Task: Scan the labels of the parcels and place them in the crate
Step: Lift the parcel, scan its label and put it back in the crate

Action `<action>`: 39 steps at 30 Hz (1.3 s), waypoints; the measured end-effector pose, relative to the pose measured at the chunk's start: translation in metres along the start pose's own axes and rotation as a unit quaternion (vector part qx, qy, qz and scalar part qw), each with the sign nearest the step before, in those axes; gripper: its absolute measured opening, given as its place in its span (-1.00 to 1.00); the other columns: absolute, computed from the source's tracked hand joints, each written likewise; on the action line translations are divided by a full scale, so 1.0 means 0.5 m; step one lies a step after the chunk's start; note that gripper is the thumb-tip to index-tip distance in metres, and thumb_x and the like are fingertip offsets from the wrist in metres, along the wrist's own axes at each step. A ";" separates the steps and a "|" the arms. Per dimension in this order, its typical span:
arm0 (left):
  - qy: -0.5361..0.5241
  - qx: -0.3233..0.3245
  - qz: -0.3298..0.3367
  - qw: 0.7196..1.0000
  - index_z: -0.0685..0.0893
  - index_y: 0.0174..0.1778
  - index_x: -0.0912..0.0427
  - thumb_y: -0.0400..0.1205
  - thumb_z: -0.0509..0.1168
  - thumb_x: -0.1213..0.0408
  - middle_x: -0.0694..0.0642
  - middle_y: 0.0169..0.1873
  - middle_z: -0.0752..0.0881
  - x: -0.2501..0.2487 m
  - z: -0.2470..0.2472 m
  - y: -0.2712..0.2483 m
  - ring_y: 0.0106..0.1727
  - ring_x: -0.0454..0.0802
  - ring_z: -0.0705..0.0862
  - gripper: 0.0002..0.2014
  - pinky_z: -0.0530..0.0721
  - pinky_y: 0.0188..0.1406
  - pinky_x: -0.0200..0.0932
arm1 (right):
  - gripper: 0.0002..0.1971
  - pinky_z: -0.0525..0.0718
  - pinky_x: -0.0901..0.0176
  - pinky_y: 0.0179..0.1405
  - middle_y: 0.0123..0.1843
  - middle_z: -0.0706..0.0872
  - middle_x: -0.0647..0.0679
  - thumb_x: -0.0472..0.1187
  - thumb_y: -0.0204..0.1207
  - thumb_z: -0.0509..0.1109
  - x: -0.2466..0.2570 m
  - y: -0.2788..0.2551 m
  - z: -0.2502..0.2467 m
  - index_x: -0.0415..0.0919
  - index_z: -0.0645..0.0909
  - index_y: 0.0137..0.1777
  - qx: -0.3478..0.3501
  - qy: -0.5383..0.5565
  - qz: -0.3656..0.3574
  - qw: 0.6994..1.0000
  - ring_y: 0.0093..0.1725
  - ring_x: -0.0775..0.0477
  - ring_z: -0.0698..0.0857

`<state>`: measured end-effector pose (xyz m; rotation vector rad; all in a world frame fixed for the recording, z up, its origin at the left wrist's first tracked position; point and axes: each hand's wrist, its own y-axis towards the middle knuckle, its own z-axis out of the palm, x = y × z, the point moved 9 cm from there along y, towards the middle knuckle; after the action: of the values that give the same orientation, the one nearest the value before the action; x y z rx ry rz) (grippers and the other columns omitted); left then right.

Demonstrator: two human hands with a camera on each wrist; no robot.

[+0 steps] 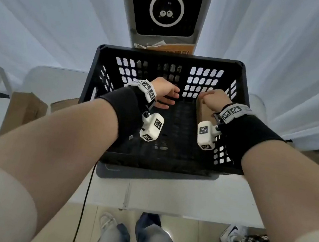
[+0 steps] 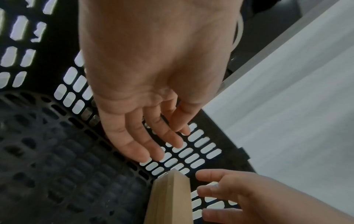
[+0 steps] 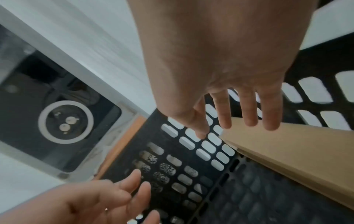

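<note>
A black slotted crate (image 1: 170, 55) stands on the white table, and both my hands are inside it. A brown cardboard parcel (image 1: 203, 111) stands on edge against the crate's right wall, also visible in the wrist views (image 2: 170, 200) (image 3: 296, 151). My right hand (image 1: 211, 99) (image 3: 239, 115) hovers at the parcel's far top corner with straight fingers that grip nothing; I cannot tell whether the fingertips touch it. My left hand (image 1: 168, 97) (image 2: 153, 136) hangs relaxed and empty over the crate's floor, to the left of the parcel.
A scanner unit (image 1: 167, 8) with a white ring on a dark screen rises behind the crate. More cardboard boxes (image 1: 23, 109) lie on the table left of the crate, and another box (image 1: 318, 159) lies at the right. White curtains surround the table.
</note>
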<state>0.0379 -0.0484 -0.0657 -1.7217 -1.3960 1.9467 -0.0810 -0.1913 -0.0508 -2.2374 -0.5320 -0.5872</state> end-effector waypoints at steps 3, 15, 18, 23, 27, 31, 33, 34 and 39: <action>-0.014 -0.016 -0.023 1.000 0.70 0.03 0.07 0.65 0.10 0.48 -0.05 -0.13 0.78 0.018 -0.003 0.025 -0.08 -0.01 0.78 -0.69 0.75 -0.17 -0.07 | -0.62 0.60 -0.06 0.37 0.40 0.68 -0.28 -0.29 0.63 0.14 -0.035 0.053 0.028 -0.36 0.67 0.32 0.020 -0.050 0.021 0.998 0.35 -0.30 0.62; -0.029 -0.014 -0.056 0.998 0.66 -0.06 0.04 0.66 0.09 0.48 -0.06 -0.16 0.76 0.062 0.002 0.081 -0.17 -0.05 0.76 -0.71 0.72 -0.19 -0.12 | -0.38 0.35 -0.03 0.42 0.51 0.59 0.00 0.12 0.25 0.19 -0.130 0.174 0.126 0.00 0.69 0.31 0.131 -0.285 0.061 0.948 0.55 -0.24 0.43; -0.029 -0.015 -0.055 0.998 0.65 -0.06 0.04 0.66 0.09 0.48 -0.07 -0.16 0.75 0.065 0.001 0.083 -0.17 -0.05 0.75 -0.71 0.72 -0.17 -0.12 | -0.42 0.35 0.00 0.29 0.50 0.60 -0.01 0.11 0.37 0.25 -0.146 0.186 0.136 -0.08 0.66 0.37 0.142 -0.297 0.058 0.942 0.53 -0.25 0.46; -0.030 -0.018 -0.053 0.998 0.66 -0.06 0.06 0.67 0.09 0.48 -0.06 -0.17 0.75 0.062 -0.010 0.068 -0.16 -0.03 0.75 -0.71 0.71 -0.17 -0.11 | -0.54 0.45 0.13 -0.08 0.37 0.62 -0.28 -0.09 0.64 0.30 -0.119 0.131 0.112 -0.39 0.53 0.41 0.124 -0.248 0.092 0.957 0.13 -0.22 0.56; -0.030 -0.022 -0.038 0.999 0.69 -0.07 0.06 0.67 0.09 0.46 -0.06 -0.16 0.76 0.051 -0.027 0.042 -0.12 -0.01 0.77 -0.70 0.72 -0.15 -0.10 | -0.52 0.42 0.15 0.05 0.50 0.54 -0.33 -0.13 0.68 0.26 -0.095 0.099 0.099 -0.42 0.50 0.49 0.107 -0.251 0.086 0.958 0.41 -0.30 0.57; -0.025 -0.015 -0.026 0.999 0.69 0.00 0.07 0.67 0.11 0.45 -0.06 -0.15 0.77 0.040 -0.041 0.003 -0.13 -0.02 0.77 -0.73 0.72 -0.20 -0.11 | -0.57 0.49 0.01 0.41 0.53 0.52 -0.33 -0.14 0.73 0.16 -0.035 0.045 0.090 -0.30 0.51 0.52 0.100 -0.240 0.044 0.965 0.51 -0.32 0.50; -0.023 -0.013 -0.015 1.000 0.69 0.07 0.08 0.67 0.11 0.46 -0.06 -0.14 0.77 0.032 -0.051 -0.027 -0.14 -0.03 0.76 -0.71 0.73 -0.20 -0.11 | -0.58 0.47 -0.02 0.51 0.55 0.51 -0.29 -0.13 0.77 0.10 -0.002 0.009 0.084 -0.19 0.50 0.55 0.103 -0.263 0.011 0.959 0.52 -0.33 0.50; -0.023 -0.013 -0.008 1.000 0.69 0.09 0.09 0.68 0.11 0.46 -0.06 -0.14 0.77 0.026 -0.057 -0.042 -0.14 -0.03 0.76 -0.71 0.73 -0.19 -0.10 | -0.58 0.46 -0.02 0.54 0.58 0.49 -0.24 -0.13 0.77 0.09 0.014 -0.006 0.082 -0.18 0.48 0.57 0.105 -0.267 -0.002 0.958 0.53 -0.31 0.50; -0.021 -0.009 0.030 0.999 0.70 0.02 0.05 0.70 0.14 0.42 -0.05 -0.11 0.79 -0.008 -0.097 -0.134 -0.08 -0.02 0.78 -0.75 0.76 -0.05 -0.04 | -0.56 0.39 0.08 0.53 0.63 0.45 -0.16 -0.13 0.79 0.07 0.098 -0.117 0.055 -0.20 0.42 0.61 0.083 -0.238 -0.028 0.967 0.59 -0.25 0.44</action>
<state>0.0521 0.0096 -0.0085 -1.7587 -1.3950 2.0198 -0.0662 -0.1243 -0.0078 -2.2060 -0.8527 -0.0172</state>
